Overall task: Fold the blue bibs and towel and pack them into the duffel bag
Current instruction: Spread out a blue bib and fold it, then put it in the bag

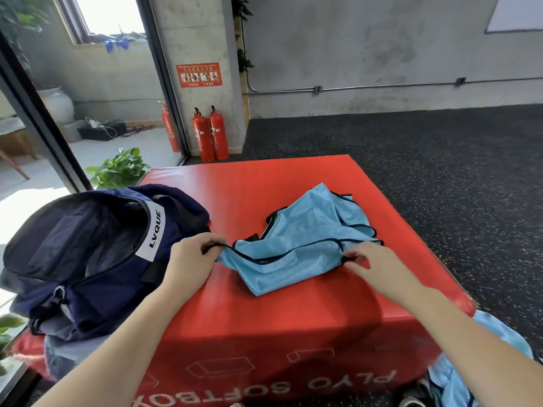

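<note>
Head view: light blue bib lies crumpled on top of red soft box. Left hand pinches black edge strap at bib's left end, fingers curled. Right hand pinches black trim at bib's right end. Dark blue duffel bag sits open on box's left side, just beside left hand. More blue cloth hangs low at right, beside box.
</note>
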`<state>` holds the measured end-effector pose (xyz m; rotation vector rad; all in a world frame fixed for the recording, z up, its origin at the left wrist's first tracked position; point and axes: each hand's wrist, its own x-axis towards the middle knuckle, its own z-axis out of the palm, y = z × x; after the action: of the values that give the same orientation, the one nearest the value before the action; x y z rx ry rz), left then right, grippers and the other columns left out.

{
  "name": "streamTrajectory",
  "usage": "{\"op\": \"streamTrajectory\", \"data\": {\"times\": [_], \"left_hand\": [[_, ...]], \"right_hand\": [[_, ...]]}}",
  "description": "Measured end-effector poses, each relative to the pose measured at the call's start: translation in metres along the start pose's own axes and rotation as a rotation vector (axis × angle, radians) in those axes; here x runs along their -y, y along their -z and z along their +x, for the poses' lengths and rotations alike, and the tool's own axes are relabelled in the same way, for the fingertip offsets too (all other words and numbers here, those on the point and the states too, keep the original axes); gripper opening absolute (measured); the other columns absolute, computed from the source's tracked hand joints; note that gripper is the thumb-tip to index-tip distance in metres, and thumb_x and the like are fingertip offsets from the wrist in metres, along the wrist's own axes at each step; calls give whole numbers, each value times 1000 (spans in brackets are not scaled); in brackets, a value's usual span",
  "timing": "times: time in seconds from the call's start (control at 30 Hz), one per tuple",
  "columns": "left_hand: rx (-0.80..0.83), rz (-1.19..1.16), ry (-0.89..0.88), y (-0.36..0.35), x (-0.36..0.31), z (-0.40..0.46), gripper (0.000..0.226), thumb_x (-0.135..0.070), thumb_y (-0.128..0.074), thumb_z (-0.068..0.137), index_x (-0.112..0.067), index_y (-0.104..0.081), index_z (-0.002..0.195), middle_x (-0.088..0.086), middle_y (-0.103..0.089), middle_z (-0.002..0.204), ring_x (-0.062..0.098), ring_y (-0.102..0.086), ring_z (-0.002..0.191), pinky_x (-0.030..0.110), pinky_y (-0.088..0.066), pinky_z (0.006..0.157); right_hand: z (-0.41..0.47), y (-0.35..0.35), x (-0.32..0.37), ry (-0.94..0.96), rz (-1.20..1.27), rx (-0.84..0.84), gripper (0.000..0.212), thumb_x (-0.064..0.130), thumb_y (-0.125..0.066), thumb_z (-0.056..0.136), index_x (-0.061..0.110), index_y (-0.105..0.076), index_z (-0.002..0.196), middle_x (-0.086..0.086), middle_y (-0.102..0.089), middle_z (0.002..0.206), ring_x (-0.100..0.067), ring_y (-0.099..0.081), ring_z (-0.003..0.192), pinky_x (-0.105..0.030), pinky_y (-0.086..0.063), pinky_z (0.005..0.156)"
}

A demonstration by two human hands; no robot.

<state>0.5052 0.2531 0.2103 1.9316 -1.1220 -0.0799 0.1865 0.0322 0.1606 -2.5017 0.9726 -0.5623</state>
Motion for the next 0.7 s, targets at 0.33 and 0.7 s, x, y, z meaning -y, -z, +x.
{"op": "streamTrajectory", "data": {"times": [0.33, 0.7], "left_hand": [[34, 2, 22, 5, 0, -36, 45, 3, -64, 86, -42, -72, 88, -34, -69, 81, -9, -66, 86, 2, -42, 76], [48, -34, -19, -2, 1, -32, 36, -1, -67, 89, -36, -76, 91, -29, -72, 87, -5, -67, 87, 9, -49, 78]], "right_hand": [[34, -25, 23, -191, 172, -45, 11, 15, -72, 89, 21, -67, 97, 4, -67, 95, -24, -64, 103, -20, -37, 73], [1, 32, -19, -223, 195, -166, 31, 4, -76, 82, 34, -68, 85, 15, -71, 83, -12, -66, 83, -30, -45, 78]]}}
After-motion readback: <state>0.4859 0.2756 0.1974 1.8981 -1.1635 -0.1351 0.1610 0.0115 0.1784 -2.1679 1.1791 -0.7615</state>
